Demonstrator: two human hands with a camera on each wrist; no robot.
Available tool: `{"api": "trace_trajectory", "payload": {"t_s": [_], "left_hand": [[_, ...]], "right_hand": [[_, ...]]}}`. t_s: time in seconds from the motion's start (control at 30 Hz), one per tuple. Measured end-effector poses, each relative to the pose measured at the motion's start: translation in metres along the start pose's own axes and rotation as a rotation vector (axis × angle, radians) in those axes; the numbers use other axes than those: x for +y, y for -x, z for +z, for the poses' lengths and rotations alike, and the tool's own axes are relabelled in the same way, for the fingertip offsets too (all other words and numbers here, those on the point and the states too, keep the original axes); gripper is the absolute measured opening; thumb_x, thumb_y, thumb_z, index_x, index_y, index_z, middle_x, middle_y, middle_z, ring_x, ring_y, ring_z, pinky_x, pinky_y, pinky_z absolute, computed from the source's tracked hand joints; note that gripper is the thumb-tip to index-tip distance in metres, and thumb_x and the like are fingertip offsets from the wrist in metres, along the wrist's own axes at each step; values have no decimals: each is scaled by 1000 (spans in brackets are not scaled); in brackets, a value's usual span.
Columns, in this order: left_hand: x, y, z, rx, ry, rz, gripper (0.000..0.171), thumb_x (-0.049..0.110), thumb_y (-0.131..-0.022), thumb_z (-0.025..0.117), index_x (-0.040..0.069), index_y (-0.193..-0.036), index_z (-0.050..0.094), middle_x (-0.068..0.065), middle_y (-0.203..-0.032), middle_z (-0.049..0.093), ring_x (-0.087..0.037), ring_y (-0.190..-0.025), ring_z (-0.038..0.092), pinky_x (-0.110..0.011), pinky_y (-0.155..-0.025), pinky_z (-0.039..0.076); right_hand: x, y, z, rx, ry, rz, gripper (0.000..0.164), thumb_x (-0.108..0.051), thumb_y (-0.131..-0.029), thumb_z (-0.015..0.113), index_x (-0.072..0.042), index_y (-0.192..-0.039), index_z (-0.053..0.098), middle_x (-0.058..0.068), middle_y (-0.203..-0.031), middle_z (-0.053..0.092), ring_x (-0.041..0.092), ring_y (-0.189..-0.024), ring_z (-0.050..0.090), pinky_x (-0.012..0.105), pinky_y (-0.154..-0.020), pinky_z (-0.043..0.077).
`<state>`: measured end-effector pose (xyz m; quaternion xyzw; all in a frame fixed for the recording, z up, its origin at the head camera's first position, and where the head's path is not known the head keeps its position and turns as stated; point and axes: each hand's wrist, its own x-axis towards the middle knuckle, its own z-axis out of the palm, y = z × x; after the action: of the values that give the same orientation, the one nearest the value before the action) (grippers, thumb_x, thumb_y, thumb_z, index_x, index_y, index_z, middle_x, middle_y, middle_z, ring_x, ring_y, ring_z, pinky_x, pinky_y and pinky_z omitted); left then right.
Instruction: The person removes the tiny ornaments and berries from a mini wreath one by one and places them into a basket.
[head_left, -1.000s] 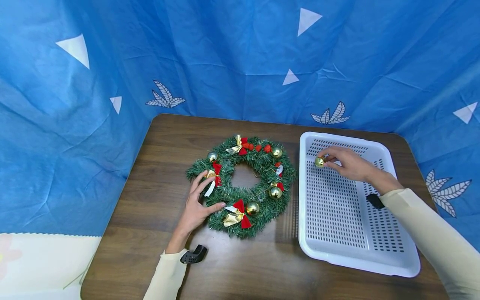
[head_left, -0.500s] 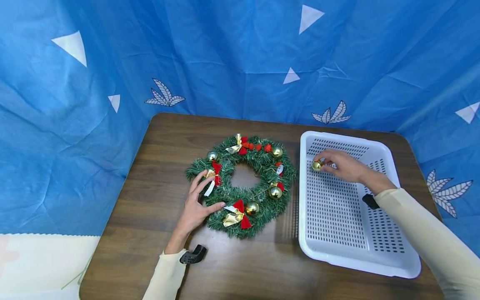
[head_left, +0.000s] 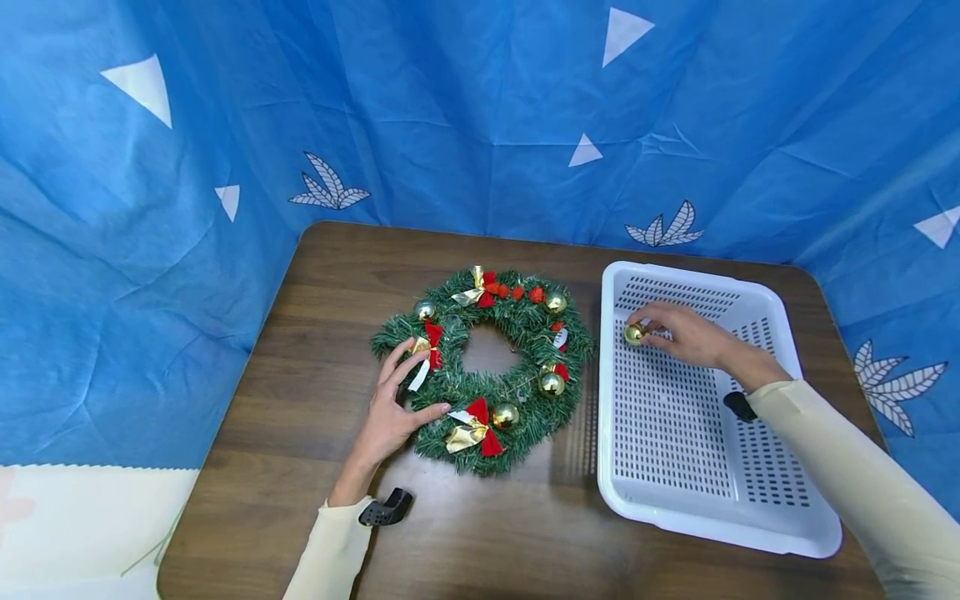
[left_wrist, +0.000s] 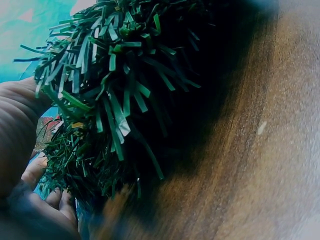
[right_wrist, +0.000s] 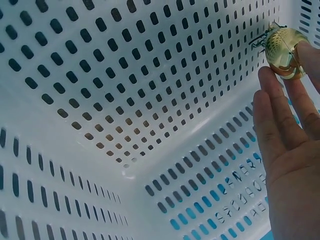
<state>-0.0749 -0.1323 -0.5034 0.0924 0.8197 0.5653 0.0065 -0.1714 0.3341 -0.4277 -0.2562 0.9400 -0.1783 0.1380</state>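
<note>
— Blue printed curtain [head_left: 435,167] behind, brown wood-grain table [head_left: 285,367] in front. What's on it?

— White perforated basket [head_left: 606,417] to the right, green tinsel wreath [head_left: 461,387] just left of it. Can't tell if they touch.

— Basket contents?

— Gold bauble [head_left: 634,333], inside the walls, left side, toward the far end. Right hand [head_left: 686,333] is in there with it. Can't tell if the bauble touches the floor. Right wrist view: short dark strands at its end, cut-out characters in a basket wall, unreadable from here.

— Fingers?

— Right: thumb and fingertips pinching the bauble, remaining fingers extended below it. Left hand [head_left: 390,417]: thumb and fingers spread apart, curved round the wreath's left part. Fingertips at a red-and-gold bow [head_left: 432,346], thumb near the lower bow [head_left: 474,427]. Left wrist view: green strands between thumb and fingers.

— Wreath load?

— Lies flat on the table. Shiny round baubles round the ring, e.g. front one [head_left: 505,416] beside the lower bow. Red berries [head_left: 517,293] along the far side.

— Wrists?

— Cream sleeves [head_left: 330,550], black unit [head_left: 386,507] on the left, similar on the right.
</note>
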Motion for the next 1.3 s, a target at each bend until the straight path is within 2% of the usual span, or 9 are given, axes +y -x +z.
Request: {"api": "trace_trajectory", "payload": {"t_s": [0.3,0.37,0.43,0.7,0.87,1.03,1.1,1.2,1.3], "left_hand": [[35,4,-5,-5,40,-5,75,12,-71,81,10,-138,47,-8,-154,22,-31,-143,16,-65,-105,20],[37,5,-6,-8,38,-9,74,12,-72,81,10,-138,47,-8,-154,22,-31,-143,16,-65,-106,20],[34,4,-5,-7,43,-9,74,12,-72,81,11,-138,47,-7,-155,21,-30,-143,16,-65,-106,20],[0,0,0,0,22,14,77,28,-70,83,26,-138,47,9,-154,20,-19,-143,16,-62,-107,22],[4,1,0,-6,13,23,77,23,-71,83,21,-139,46,3,-155,19,-23,-143,16,-63,-105,22],[27,3,-4,-12,30,20,75,10,-71,81,9,-138,46,-9,-154,21,-34,-142,16,-68,-102,21],[36,4,-6,-10,38,11,74,10,-72,81,9,-137,47,-9,-154,22,-34,-142,16,-67,-103,21],[36,4,-6,-7,37,9,74,10,-72,81,9,-137,47,-10,-154,21,-34,-142,16,-68,-104,20],[26,3,-3,-5,34,5,75,15,-72,82,14,-138,47,-4,-155,21,-29,-143,15,-66,-105,20]], "right_hand": [[-1,-1,0,-12,-13,38,35,-9,-87,65,-9,-122,59,8,-117,61,24,-98,62,46,-85,49],[0,-1,-1,-12,-18,54,36,-10,-88,64,-9,-124,58,10,-121,60,26,-101,62,47,-87,49],[0,0,-3,-12,-22,65,37,-10,-89,63,-8,-125,57,11,-124,58,27,-103,61,49,-88,48],[-3,2,-8,24,-13,92,36,-11,-89,64,-11,-124,58,11,-126,58,29,-104,61,51,-90,47],[-5,3,-11,54,-31,95,36,-11,-88,64,-12,-124,59,10,-125,58,29,-104,61,52,-88,48],[-7,2,-16,70,-38,85,35,-12,-90,63,-12,-124,58,9,-125,58,29,-105,61,52,-87,48],[-8,2,-18,76,-30,89,34,-14,-91,62,-13,-125,58,9,-125,58,28,-105,60,52,-87,48],[-9,2,-20,93,-20,91,34,-14,-91,61,-12,-125,58,10,-124,58,29,-104,60,52,-87,48],[-11,2,-22,107,-25,85,34,-12,-90,62,-10,-124,58,10,-123,59,30,-103,61,53,-87,48]]}}
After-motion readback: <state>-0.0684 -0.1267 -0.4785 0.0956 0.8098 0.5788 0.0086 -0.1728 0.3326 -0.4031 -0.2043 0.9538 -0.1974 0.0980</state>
